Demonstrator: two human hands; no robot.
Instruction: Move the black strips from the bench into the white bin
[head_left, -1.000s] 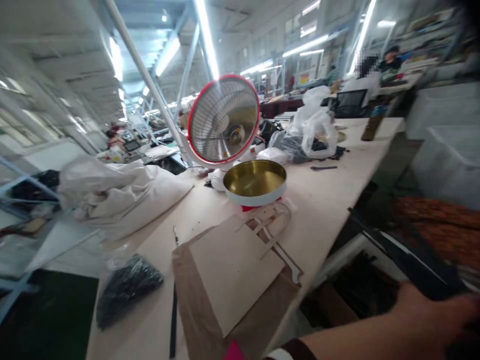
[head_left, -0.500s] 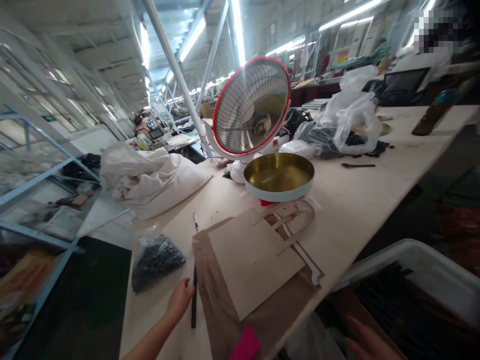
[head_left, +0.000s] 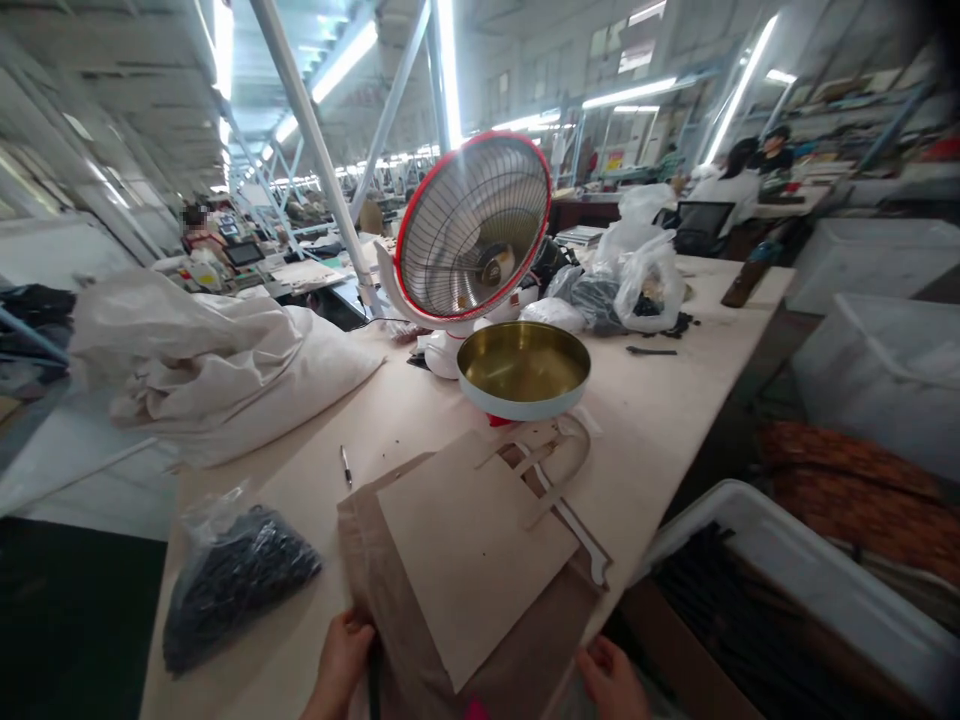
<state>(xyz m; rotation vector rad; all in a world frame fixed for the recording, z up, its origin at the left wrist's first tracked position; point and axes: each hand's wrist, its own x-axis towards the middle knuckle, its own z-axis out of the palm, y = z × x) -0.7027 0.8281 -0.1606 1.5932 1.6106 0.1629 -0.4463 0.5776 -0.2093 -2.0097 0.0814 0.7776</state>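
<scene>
Fabric stack (head_left: 480,600) lies between left hand (head_left: 341,660) and right hand (head_left: 611,680).

Left hand (head_left: 341,662): wrist and forearm cut off by the bottom edge; fingertips hidden at the fabric's edge.
Right hand (head_left: 611,680): only partly in view, cropped at the bottom.
Brown fabric stack (head_left: 517,660): largely covered by the cardboard sheet (head_left: 469,555).
Dark strip (head_left: 373,685): mostly hidden by the left hand.
Plastic bag (head_left: 240,575): dark contents too small to identify.
Distant workers: blurred.
</scene>
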